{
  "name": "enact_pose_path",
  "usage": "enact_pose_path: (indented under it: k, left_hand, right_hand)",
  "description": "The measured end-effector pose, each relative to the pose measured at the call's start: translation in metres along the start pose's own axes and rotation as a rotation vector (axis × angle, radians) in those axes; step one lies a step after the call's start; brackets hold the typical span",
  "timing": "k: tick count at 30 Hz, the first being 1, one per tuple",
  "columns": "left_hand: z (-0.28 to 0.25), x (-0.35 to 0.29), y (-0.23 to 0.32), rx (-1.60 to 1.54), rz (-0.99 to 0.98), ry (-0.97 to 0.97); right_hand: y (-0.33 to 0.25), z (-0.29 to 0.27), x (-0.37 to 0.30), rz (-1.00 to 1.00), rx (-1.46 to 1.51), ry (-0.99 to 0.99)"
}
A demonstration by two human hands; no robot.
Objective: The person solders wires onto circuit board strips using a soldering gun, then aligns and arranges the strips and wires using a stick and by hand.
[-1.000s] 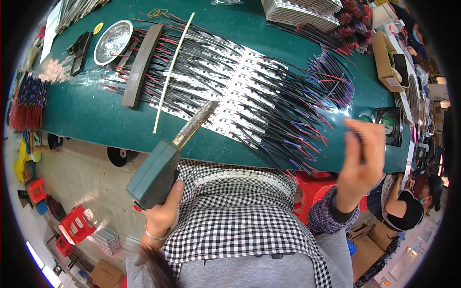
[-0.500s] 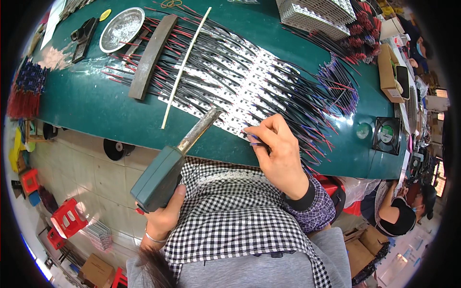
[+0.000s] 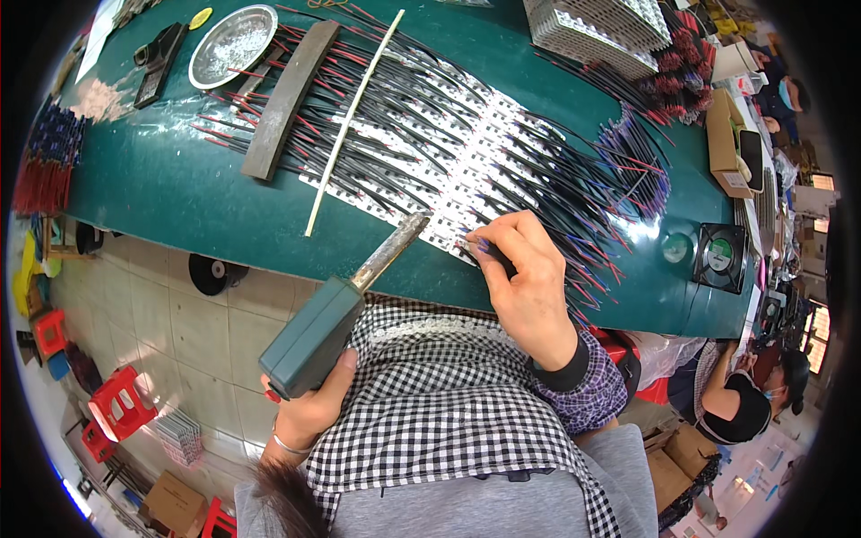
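A boxy dark green hand tool with a long, worn metal barrel, much like a soldering gun, is held in my left hand, fingers closed round its lower part. Its tip reaches the near edge of a white panel with black squares. My right hand pinches a thin wire at the panel's near right corner; most of that wire is hidden by the fingers. Rows of black wires with red ends lie over the panel's left part, and dark blue-tinted wires fan out to its right.
A dark bar and a pale thin stick lie across the wires. Farther left are a metal bowl and a black stand. A small fan, cardboard box and stacked white panels sit rightward.
My left hand has moved the tool a little to the right, its tip now closer to my right hand. The right fingers have drawn closer together at the panel corner.
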State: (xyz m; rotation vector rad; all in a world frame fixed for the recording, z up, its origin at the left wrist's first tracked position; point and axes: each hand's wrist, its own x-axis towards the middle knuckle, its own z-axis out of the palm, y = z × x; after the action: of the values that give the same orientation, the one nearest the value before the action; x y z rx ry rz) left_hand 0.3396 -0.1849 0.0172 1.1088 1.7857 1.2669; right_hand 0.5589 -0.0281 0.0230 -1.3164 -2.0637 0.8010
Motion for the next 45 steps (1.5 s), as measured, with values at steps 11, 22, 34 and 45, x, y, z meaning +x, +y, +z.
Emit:
enact_pose_path:
  k: [11,22,34,45]
  left_hand:
    - [-0.001,0.004,0.002,0.101,0.122,-0.054]
    - [-0.003,0.015,0.009,0.092,0.082,-0.220]
    - [-0.002,0.019,0.011,0.128,0.081,-0.271]
    - [-0.004,0.021,0.010,0.130,0.090,-0.289]
  right_hand:
    - [0.006,0.013,-0.007,-0.266,-0.239,0.031]
    - [0.007,0.018,-0.005,-0.360,-0.307,0.037]
    - [0.007,0.015,-0.001,-0.342,-0.259,-0.011]
    - [0.004,0.013,-0.002,-0.268,-0.248,-0.053]
